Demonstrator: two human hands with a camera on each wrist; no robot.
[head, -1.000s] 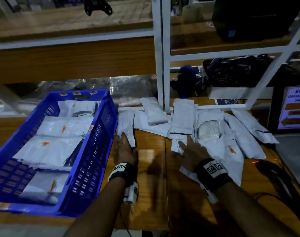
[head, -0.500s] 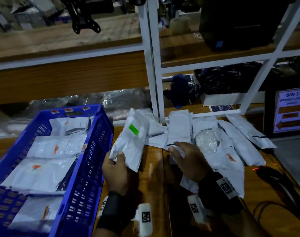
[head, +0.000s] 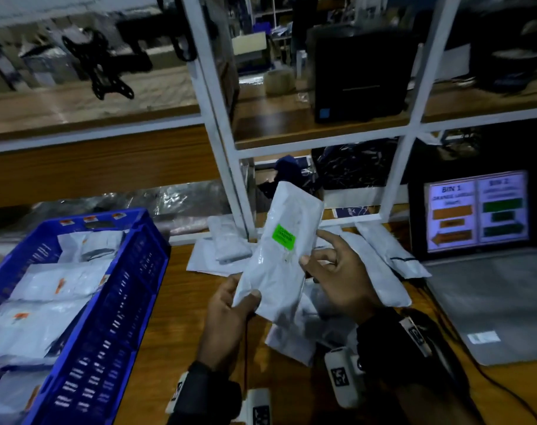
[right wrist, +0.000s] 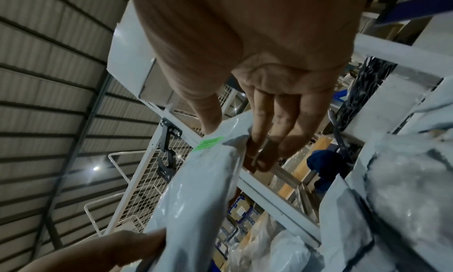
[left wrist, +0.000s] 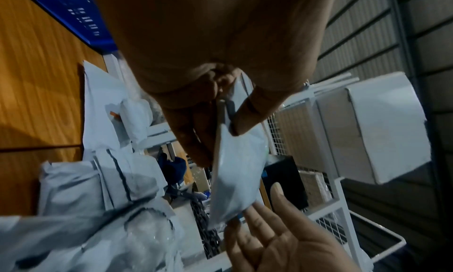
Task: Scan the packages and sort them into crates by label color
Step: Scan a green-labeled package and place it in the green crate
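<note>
Left hand (head: 227,314) pinches the bottom corner of the green-label package (head: 279,259), held upright over the surface beside the blue crate (head: 132,289); right hand (head: 337,271), thumb on its edge, fingers loose. Slick film, thin grip: it could slip, or land among that crate's orange labels.

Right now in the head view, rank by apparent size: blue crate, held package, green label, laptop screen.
1. Blue crate, cut off by the frame.
2. Held package and laptop screen: look alike; the package is nearer the camera, so unranked.
3. Green label.
</note>
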